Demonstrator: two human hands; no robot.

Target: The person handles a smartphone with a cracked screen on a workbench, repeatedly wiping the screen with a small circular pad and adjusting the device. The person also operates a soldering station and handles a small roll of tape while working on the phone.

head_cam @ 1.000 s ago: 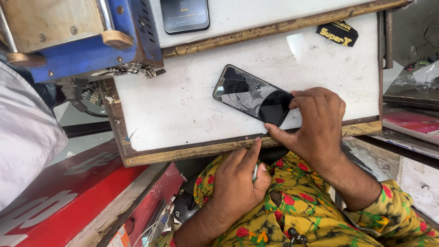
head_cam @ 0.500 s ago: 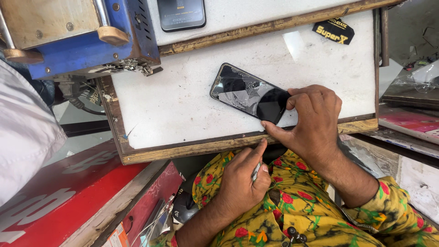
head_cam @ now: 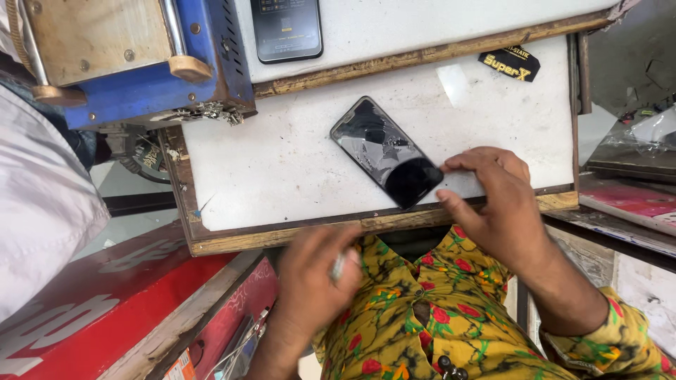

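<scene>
we see a cracked phone (head_cam: 386, 151) lying flat on a white board (head_cam: 282, 169), its glass unremoved. our right hand (head_cam: 496, 204) pins its near corner with open fingertips; our left hand (head_cam: 317, 281), blurred, pinches a small metal tool (head_cam: 339, 266). a blue machine (head_cam: 141, 63) and second phone (head_cam: 286, 28) sit behind.

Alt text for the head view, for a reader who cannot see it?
A person's right hand touches the lower end of a cracked black phone lying on a white board. The left hand holds a small thin tool near a yellow flowered shirt.
</scene>
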